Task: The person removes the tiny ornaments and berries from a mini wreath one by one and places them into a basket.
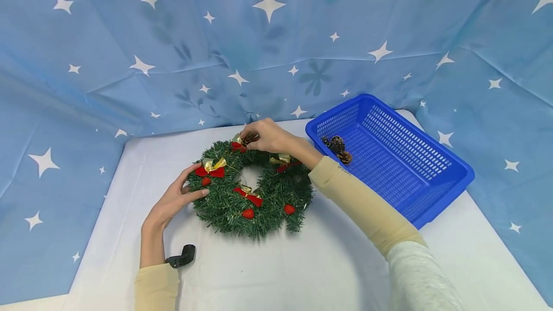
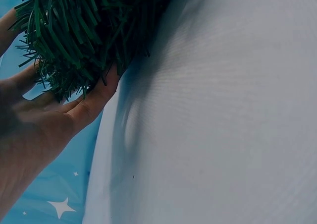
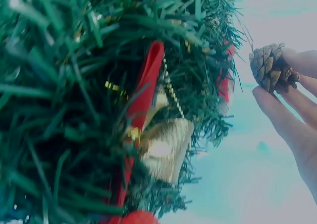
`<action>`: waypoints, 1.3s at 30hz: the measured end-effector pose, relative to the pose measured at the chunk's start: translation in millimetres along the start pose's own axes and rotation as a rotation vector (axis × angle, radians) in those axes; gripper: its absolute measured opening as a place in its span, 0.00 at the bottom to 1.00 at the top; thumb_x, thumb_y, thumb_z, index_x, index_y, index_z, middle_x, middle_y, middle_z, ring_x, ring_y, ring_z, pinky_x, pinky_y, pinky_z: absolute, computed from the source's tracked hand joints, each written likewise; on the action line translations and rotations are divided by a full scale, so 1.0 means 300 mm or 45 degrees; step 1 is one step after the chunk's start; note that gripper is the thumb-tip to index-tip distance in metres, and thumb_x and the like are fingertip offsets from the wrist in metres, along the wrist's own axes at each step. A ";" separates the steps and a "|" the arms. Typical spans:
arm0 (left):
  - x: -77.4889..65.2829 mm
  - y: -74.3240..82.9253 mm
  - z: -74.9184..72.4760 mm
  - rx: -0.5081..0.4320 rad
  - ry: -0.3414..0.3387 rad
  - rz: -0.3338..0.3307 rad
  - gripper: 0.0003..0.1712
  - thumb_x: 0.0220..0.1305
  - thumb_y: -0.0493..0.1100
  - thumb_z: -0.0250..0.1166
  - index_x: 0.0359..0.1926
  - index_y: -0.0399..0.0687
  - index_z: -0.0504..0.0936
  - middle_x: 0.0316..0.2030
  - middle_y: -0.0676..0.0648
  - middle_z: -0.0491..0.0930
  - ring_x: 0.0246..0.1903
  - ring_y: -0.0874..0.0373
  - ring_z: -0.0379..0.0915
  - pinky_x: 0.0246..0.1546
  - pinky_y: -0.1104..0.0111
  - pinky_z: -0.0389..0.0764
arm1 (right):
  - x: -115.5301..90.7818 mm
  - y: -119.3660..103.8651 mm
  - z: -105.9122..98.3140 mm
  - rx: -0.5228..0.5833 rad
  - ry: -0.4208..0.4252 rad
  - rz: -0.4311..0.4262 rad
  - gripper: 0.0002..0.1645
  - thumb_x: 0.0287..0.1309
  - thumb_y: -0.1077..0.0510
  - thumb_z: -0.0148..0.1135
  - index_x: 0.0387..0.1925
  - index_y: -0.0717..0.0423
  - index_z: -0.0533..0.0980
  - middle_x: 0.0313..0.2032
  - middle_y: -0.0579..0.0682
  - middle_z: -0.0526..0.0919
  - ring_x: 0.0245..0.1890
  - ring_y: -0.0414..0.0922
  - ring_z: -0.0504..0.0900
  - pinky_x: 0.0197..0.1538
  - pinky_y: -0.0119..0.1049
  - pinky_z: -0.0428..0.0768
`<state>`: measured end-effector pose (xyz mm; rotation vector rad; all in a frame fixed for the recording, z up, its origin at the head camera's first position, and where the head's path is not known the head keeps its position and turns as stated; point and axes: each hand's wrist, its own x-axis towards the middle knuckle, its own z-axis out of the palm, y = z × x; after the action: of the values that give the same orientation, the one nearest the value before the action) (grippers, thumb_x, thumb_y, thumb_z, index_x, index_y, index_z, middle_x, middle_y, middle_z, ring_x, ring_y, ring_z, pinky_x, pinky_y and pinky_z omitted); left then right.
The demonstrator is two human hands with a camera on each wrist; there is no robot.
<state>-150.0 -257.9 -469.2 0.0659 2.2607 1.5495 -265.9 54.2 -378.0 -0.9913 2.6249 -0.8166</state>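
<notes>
A green tinsel wreath (image 1: 229, 212), trimmed with red bows, gold bells and red berries, lies on the white table in the head view. My left hand (image 1: 173, 200) grips its left side, thumb on top; the left wrist view shows fingers (image 2: 91, 105) of that hand around its underside. Between the thumb and fingertips of my right hand (image 1: 270, 137) is a brown pine cone (image 3: 271, 68), pinched over the wreath's far edge beside a red bow (image 1: 237, 147). A gold bell (image 3: 166, 149) hangs close to the right wrist camera.
A blue plastic basket (image 1: 464, 176) stands at the right, partly behind my right forearm, with several pine cones (image 1: 337, 145) in its left end. Blue curtains (image 1: 242, 37) with white stars enclose the table (image 1: 259, 272). A black wrist device (image 1: 183, 257) sticks out from my left wrist.
</notes>
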 end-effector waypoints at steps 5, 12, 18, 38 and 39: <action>0.002 0.003 -0.001 0.008 -0.003 0.006 0.52 0.66 0.56 0.72 0.82 0.74 0.49 0.83 0.43 0.29 0.77 0.22 0.35 0.67 0.24 0.49 | -0.021 0.016 -0.021 0.009 0.025 0.009 0.19 0.64 0.61 0.71 0.57 0.58 0.84 0.54 0.53 0.87 0.51 0.49 0.85 0.54 0.42 0.82; 0.005 0.005 -0.001 0.014 -0.004 0.003 0.52 0.67 0.56 0.71 0.82 0.74 0.49 0.83 0.44 0.29 0.77 0.22 0.34 0.67 0.24 0.48 | -0.054 0.041 -0.046 0.021 0.037 0.030 0.20 0.64 0.61 0.70 0.57 0.60 0.83 0.53 0.54 0.87 0.52 0.49 0.86 0.55 0.42 0.83; 0.006 0.005 -0.002 0.018 -0.003 -0.010 0.52 0.66 0.56 0.71 0.82 0.74 0.49 0.83 0.45 0.29 0.77 0.22 0.33 0.67 0.24 0.48 | -0.089 0.063 -0.067 0.045 0.058 0.056 0.20 0.65 0.61 0.70 0.58 0.61 0.83 0.53 0.56 0.87 0.52 0.50 0.87 0.54 0.40 0.85; -0.001 -0.007 0.005 0.004 -0.004 -0.012 0.52 0.67 0.56 0.71 0.82 0.76 0.48 0.83 0.45 0.27 0.77 0.23 0.33 0.67 0.23 0.48 | -0.216 0.153 -0.141 0.043 0.142 0.148 0.20 0.66 0.56 0.70 0.57 0.55 0.83 0.56 0.55 0.86 0.55 0.52 0.86 0.52 0.46 0.84; -0.001 -0.007 0.005 0.005 -0.004 -0.013 0.52 0.67 0.56 0.71 0.82 0.76 0.48 0.83 0.46 0.27 0.77 0.23 0.33 0.67 0.23 0.48 | -0.222 0.159 -0.145 0.036 0.150 0.149 0.19 0.65 0.56 0.71 0.56 0.55 0.84 0.55 0.55 0.86 0.55 0.52 0.86 0.52 0.46 0.85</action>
<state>-148.9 -257.5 -471.4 0.0578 2.2584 1.5392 -258.5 146.1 -368.9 -0.7968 2.7315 -0.9078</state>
